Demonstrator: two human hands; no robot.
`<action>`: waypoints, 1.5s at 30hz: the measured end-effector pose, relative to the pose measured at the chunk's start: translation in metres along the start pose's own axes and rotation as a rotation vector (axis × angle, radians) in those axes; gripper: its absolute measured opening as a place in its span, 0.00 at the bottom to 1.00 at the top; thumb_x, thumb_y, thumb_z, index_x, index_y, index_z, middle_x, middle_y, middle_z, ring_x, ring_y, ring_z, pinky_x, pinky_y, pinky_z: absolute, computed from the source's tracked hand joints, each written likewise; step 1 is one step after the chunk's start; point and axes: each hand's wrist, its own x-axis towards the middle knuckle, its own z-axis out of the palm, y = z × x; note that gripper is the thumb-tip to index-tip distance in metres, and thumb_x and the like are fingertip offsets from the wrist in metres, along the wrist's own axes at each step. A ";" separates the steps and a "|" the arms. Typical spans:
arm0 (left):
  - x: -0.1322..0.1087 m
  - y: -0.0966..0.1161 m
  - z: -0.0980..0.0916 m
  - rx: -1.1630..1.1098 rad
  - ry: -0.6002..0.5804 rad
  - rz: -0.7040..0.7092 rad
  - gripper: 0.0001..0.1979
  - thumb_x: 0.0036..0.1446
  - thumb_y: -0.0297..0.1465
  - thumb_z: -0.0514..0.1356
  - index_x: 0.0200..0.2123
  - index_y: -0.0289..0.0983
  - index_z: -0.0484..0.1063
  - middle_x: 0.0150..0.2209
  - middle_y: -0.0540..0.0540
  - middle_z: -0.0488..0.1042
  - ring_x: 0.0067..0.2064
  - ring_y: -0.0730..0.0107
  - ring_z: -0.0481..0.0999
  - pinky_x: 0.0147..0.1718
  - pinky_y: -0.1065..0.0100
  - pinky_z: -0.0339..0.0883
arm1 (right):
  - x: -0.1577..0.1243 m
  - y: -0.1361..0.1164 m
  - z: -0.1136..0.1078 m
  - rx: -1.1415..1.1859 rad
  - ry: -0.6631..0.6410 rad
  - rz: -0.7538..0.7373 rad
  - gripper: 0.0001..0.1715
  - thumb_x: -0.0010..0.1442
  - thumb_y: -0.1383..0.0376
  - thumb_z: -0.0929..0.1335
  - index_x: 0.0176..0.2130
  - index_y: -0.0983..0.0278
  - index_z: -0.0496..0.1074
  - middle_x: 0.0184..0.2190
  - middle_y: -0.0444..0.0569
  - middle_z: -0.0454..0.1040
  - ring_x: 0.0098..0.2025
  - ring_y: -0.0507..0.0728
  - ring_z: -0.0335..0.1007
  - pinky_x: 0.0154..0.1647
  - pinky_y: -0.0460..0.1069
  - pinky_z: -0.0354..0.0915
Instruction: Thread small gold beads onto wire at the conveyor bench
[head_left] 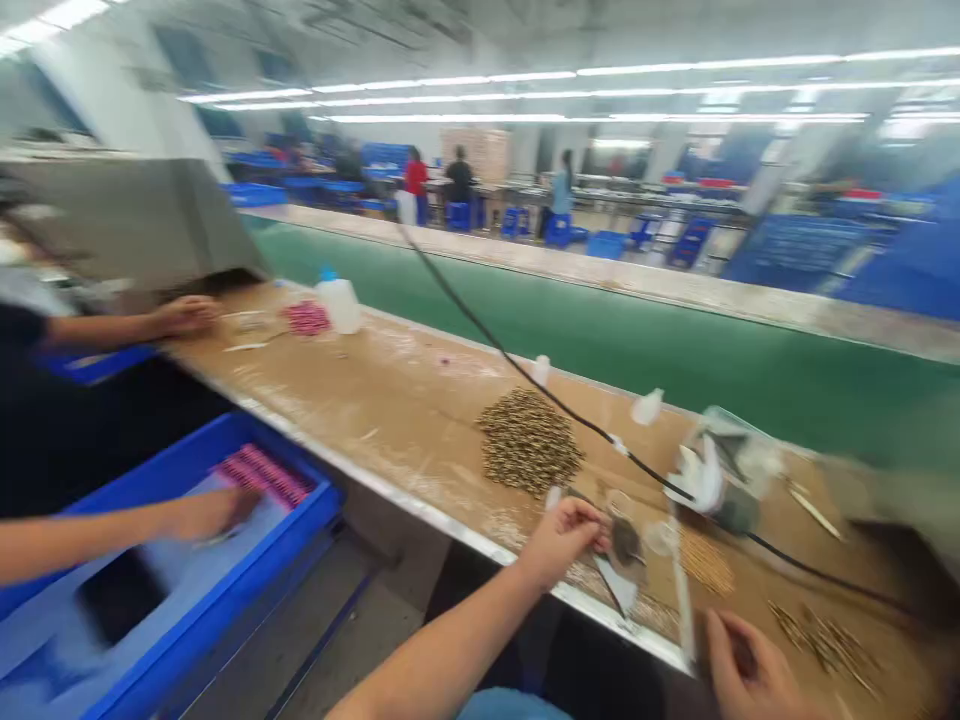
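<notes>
The left hand [566, 540] pinches its fingertips together near a heap of brass-coloured pieces [529, 440] on the bench [405, 415]; from here I can't tell what they hold. The right hand [750, 665], loosely curled beside scattered pieces [825, 640], is equally unclear. Each looks light, stiff, perhaps slippery: best pinched mid-length.

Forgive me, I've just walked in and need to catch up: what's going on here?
At a workbench, someone's left hand has its fingertips drawn together near a heap of small brass-coloured pieces; I can't tell whether it grips anything. Their right hand is curled beside scattered slim brass-coloured pieces, its contents also unclear. Farther left, a co-worker's hand is over a blue bin, by rows of pink pieces.
</notes>
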 end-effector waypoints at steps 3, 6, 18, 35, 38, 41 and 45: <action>0.002 0.001 -0.001 0.070 0.006 -0.005 0.18 0.39 0.39 0.70 0.29 0.35 0.69 0.23 0.51 0.73 0.25 0.75 0.72 0.31 0.70 0.66 | -0.005 0.005 -0.010 -0.035 0.073 0.158 0.24 0.57 0.47 0.63 0.28 0.64 0.72 0.22 0.49 0.74 0.22 0.54 0.70 0.22 0.48 0.67; 0.001 -0.001 -0.001 0.108 0.025 0.000 0.15 0.42 0.36 0.69 0.29 0.34 0.69 0.24 0.51 0.72 0.27 0.75 0.72 0.31 0.72 0.66 | -0.001 0.008 -0.010 -0.012 0.066 0.250 0.24 0.57 0.48 0.63 0.29 0.65 0.73 0.25 0.50 0.75 0.24 0.54 0.71 0.24 0.47 0.68; 0.000 0.006 0.007 0.156 0.063 -0.049 0.17 0.36 0.35 0.72 0.28 0.35 0.70 0.24 0.51 0.73 0.27 0.75 0.72 0.30 0.73 0.66 | 0.021 0.009 -0.012 -0.137 -0.086 0.091 0.16 0.63 0.60 0.60 0.32 0.64 0.72 0.28 0.48 0.71 0.27 0.51 0.67 0.29 0.47 0.66; -0.016 -0.010 0.028 0.151 0.047 -0.137 0.15 0.40 0.36 0.70 0.28 0.35 0.70 0.25 0.51 0.73 0.28 0.74 0.73 0.30 0.72 0.66 | 0.027 0.025 -0.013 -0.193 -0.311 -0.046 0.16 0.65 0.62 0.57 0.34 0.60 0.72 0.32 0.48 0.72 0.33 0.54 0.71 0.32 0.47 0.66; -0.019 -0.017 0.035 0.158 0.020 -0.169 0.14 0.41 0.35 0.69 0.29 0.35 0.70 0.26 0.51 0.72 0.28 0.74 0.73 0.30 0.72 0.66 | 0.026 0.027 -0.020 -0.118 -0.294 -0.044 0.15 0.64 0.63 0.58 0.35 0.60 0.72 0.32 0.48 0.73 0.35 0.54 0.72 0.35 0.48 0.67; -0.018 -0.022 0.038 0.151 0.018 -0.177 0.14 0.41 0.35 0.69 0.29 0.35 0.70 0.26 0.51 0.72 0.28 0.75 0.73 0.30 0.73 0.66 | 0.024 0.029 -0.025 -0.085 -0.262 -0.018 0.12 0.63 0.63 0.60 0.35 0.61 0.72 0.33 0.48 0.74 0.37 0.54 0.72 0.37 0.48 0.68; -0.016 -0.023 0.040 0.146 0.021 -0.195 0.15 0.40 0.35 0.70 0.28 0.35 0.70 0.25 0.52 0.72 0.28 0.76 0.73 0.29 0.74 0.65 | 0.026 0.026 -0.026 -0.106 -0.265 -0.032 0.12 0.64 0.63 0.60 0.34 0.61 0.70 0.31 0.47 0.73 0.35 0.54 0.71 0.36 0.48 0.68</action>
